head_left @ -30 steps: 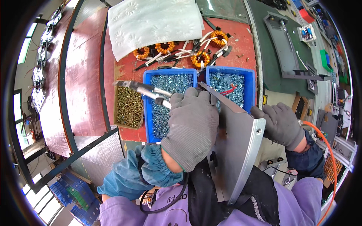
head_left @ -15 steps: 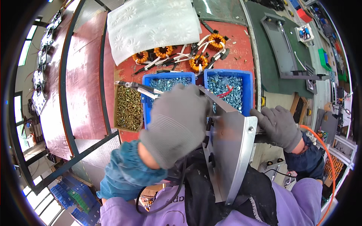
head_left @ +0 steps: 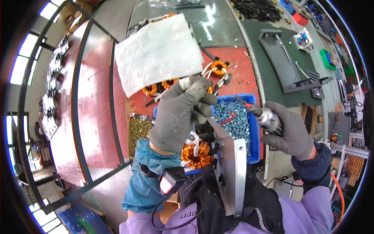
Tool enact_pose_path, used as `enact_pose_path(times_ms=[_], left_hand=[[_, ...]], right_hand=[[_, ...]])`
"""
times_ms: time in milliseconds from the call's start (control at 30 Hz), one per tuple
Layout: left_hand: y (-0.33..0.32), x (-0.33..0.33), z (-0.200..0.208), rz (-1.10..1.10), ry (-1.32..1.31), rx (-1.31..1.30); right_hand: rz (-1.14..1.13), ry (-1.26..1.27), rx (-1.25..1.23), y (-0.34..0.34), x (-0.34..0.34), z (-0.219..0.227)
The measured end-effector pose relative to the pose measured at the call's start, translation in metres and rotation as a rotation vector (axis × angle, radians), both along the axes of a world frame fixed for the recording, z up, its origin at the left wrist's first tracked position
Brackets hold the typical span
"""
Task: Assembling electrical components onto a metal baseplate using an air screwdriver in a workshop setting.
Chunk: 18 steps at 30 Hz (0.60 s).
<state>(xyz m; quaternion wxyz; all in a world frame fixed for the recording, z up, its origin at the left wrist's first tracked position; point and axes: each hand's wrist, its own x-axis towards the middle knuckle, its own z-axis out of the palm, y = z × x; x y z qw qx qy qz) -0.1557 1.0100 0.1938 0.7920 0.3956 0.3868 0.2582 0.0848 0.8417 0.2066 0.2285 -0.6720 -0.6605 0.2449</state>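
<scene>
Gray-gloved, a worker's left hand (head_left: 177, 115) curls its fingers inward above the far end of an upright metal panel (head_left: 231, 175) at a red-topped bench (head_left: 242, 74); the fingers are well bent, and whether they grip anything cannot be told from this angle. The right hand (head_left: 292, 134), in a matching glove, is wrapped around a silver power tool (head_left: 269, 120), its narrow end pointing left over a blue bin (head_left: 255, 154) of small metal fasteners. Red wire (head_left: 229, 119) lies among the fasteners.

The panel stands on edge close in front of the worker's torso, its pale flange facing right. Just to its left, below the left hand, sits a large copper-wound coil (head_left: 197, 156) with a white lead looped over its top. Further left, a tray (head_left: 139, 134) of brass-colored screws is partly hidden behind the left arm. Beyond the hands, a white quilted sheet (head_left: 157, 54) partly covers smaller copper-wound rings (head_left: 170, 83). At right, a gray metal bracket (head_left: 279, 62) rests on a green mat (head_left: 261, 80), and an orange hose (head_left: 338, 187) passes beside the worker's dark right sleeve (head_left: 315, 167).
</scene>
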Motion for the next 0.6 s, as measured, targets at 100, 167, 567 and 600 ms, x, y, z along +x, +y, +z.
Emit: enact_pose_path(times_ms=[100,167,567,600], left_hand=[[0.000,0.010,0.008,0.016,0.009,-0.007],[-0.001,0.015,0.015,0.026,0.039,-0.001],[-0.014,0.013,0.016,0.048,0.093,0.208],[-0.014,0.013,0.016,0.050,0.096,0.204]], right_hand=[[0.013,0.002,-0.025,0.016,-0.010,0.016],[0.027,-0.012,-0.029,0.021,-0.012,0.019],[0.096,0.371,-0.263,0.026,-0.010,0.029],[0.098,0.374,-0.268,0.023,-0.014,0.031]])
